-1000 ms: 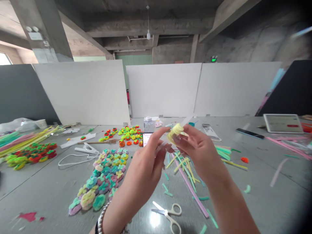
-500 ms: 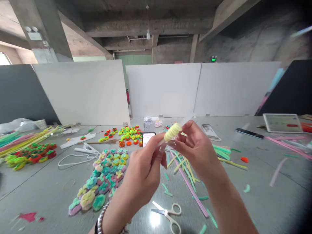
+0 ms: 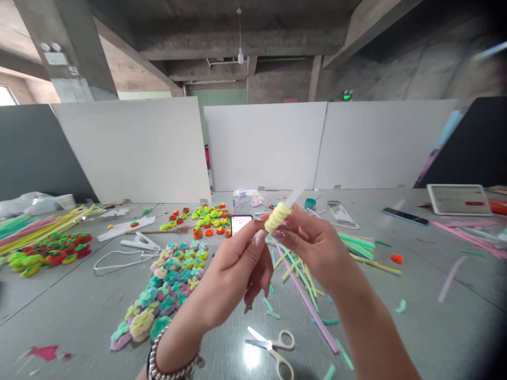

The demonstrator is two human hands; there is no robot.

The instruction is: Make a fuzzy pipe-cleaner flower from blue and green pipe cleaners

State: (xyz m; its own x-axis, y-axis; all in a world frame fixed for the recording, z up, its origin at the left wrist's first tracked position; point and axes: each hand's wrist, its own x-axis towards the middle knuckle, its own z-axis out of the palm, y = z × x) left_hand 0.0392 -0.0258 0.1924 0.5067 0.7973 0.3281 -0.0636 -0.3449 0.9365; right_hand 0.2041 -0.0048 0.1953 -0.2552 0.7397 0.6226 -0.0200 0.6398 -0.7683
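A pale yellow pipe cleaner (image 3: 278,217) is wound in a tight coil around a translucent stick (image 3: 295,195), held up above the table. My left hand (image 3: 235,264) pinches the lower left end of the coil between thumb and index finger, its other fingers hanging loosely curled. From the right, my right hand (image 3: 319,243) grips the coil with thumb and fingers, and the stick pokes out above it. Below my hands lie scissors (image 3: 270,344) with cream handles, blades apart. Loose pipe cleaner strips (image 3: 304,306) in purple, green and yellow are spread beneath my right hand.
Rows of pastel fuzzy flowers (image 3: 168,285) lie to the left, with red and yellow fuzzy pieces (image 3: 212,216) behind. A lit phone (image 3: 240,224) stands near a clear bottle (image 3: 241,201). A glue gun (image 3: 140,241) with its cord lies left; a dark phone (image 3: 405,216) lies right.
My left hand's lower fingers have dropped and loosened. The coil has shifted slightly left, and more of the stick shows above it.
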